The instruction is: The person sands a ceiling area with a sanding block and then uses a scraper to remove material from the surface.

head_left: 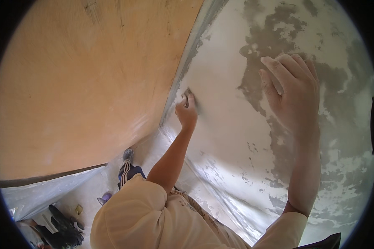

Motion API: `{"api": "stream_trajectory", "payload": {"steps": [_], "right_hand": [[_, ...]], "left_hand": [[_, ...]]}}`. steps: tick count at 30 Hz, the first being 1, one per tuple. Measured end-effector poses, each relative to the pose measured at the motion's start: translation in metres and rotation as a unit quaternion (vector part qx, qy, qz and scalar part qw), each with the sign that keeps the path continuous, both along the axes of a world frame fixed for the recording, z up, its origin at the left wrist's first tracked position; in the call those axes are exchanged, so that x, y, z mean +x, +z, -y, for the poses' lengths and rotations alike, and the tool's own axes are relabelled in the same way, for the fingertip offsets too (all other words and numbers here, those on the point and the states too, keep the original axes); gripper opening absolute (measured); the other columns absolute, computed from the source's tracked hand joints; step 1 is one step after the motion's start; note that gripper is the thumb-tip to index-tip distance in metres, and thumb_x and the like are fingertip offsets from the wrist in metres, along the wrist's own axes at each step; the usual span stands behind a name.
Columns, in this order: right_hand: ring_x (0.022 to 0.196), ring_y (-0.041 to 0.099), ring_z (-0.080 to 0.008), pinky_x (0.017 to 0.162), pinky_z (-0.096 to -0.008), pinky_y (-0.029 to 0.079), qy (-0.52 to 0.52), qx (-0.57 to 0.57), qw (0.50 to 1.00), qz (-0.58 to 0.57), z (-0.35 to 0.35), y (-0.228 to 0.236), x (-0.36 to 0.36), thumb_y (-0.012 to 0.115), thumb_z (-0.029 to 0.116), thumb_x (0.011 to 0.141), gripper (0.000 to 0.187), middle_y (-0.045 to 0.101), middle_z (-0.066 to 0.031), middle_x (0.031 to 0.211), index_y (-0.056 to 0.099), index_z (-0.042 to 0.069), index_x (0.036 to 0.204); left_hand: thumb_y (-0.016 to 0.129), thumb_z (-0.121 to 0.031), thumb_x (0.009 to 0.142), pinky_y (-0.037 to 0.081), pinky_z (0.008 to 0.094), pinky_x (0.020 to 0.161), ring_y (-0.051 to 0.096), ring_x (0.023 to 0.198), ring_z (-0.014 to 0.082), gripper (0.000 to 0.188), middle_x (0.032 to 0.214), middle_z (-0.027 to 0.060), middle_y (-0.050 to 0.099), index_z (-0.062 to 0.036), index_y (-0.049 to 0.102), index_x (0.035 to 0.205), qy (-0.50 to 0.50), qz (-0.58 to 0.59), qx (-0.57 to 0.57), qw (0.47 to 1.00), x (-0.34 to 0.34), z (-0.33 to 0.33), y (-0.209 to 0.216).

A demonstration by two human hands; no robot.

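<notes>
My left hand [187, 113] is closed around a small dark sanding block or scrap [188, 93] and presses it against the white plastered wall [224, 137], close to the edge of a wooden door panel [83, 83]. My right hand [293, 93] lies flat on the wall higher up to the right, fingers together and spread over a patch of grey and white plaster, holding nothing. Both forearms reach up from my cream short-sleeved shirt at the bottom.
The wall shows grey patches [274, 45] among white filler. Below stand my shoe [128, 155] and striped trouser leg on a dusty floor. A purple object [106, 198] and dark items [64, 228] lie at the lower left by plastic sheeting.
</notes>
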State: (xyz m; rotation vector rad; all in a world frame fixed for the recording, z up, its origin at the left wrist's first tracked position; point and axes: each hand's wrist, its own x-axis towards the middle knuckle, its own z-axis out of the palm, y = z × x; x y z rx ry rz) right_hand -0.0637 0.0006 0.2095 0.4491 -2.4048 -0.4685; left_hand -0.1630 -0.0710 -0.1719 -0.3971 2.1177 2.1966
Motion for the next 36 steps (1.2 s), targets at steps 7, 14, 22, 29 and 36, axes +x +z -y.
{"api": "stream_trajectory", "payload": {"steps": [7, 14, 22, 29, 36], "right_hand": [[0.084, 0.065, -0.0227, 0.080, -0.0403, 0.050, -0.005, 0.009, 1.000, -0.011, -0.005, 0.001, 0.008, 0.078, 0.013, 0.088, 0.016, 0.066, -0.0018, 0.084, 0.078, 0.007, 0.103], [0.083, 0.065, -0.0224, 0.081, -0.0397, 0.054, 0.014, 0.001, 1.000, -0.005, 0.001, -0.010, -0.004, 0.079, 0.013, 0.087, 0.014, 0.064, -0.0019, 0.082, 0.078, 0.008, 0.101], [0.083, 0.064, -0.0238, 0.080, -0.0402, 0.054, 0.009, -0.035, 0.999, -0.006, 0.001, -0.002, 0.009, 0.077, 0.012, 0.089, 0.009, 0.063, -0.0028, 0.082, 0.076, 0.009, 0.097], [0.085, 0.065, -0.0243, 0.081, -0.0409, 0.054, 0.009, -0.033, 0.999, 0.001, -0.005, -0.008, -0.002, 0.077, 0.015, 0.089, 0.008, 0.063, -0.0018, 0.084, 0.074, 0.010, 0.093], [0.086, 0.065, -0.0252, 0.083, -0.0427, 0.054, 0.021, -0.054, 0.998, -0.001, -0.001, -0.002, 0.003, 0.076, 0.015, 0.091, 0.009, 0.062, -0.0036, 0.083, 0.069, 0.009, 0.089]], "left_hand": [[0.091, -0.011, 0.086, 0.055, 0.0388, 0.095, 0.065, 0.108, 0.0278, 0.054, 0.131, 0.0148, 0.064, -0.0062, 0.076, 0.138, -0.032, -0.575, -0.105, 0.811, 0.032, 0.010, 0.140], [0.081, -0.012, 0.098, 0.057, 0.0349, 0.086, 0.069, 0.106, 0.0237, 0.042, 0.130, 0.0159, 0.065, 0.0053, 0.073, 0.135, -0.063, -0.050, -0.003, 0.997, 0.018, 0.000, -0.006], [0.078, -0.019, 0.101, 0.053, 0.0405, 0.093, 0.062, 0.110, 0.0287, 0.043, 0.123, 0.0174, 0.063, -0.0026, 0.072, 0.140, -0.052, -0.452, -0.081, 0.887, 0.052, 0.004, 0.062], [0.075, -0.021, 0.104, 0.054, 0.0336, 0.083, 0.063, 0.099, 0.0220, 0.039, 0.120, 0.0163, 0.060, 0.0066, 0.072, 0.131, -0.119, -0.039, 0.002, 0.992, 0.032, -0.001, 0.011], [0.096, -0.013, 0.074, 0.050, 0.0434, 0.096, 0.057, 0.112, 0.0353, 0.060, 0.136, 0.0172, 0.062, -0.0081, 0.077, 0.131, -0.136, -0.576, -0.126, 0.796, 0.077, 0.013, 0.082]]}}
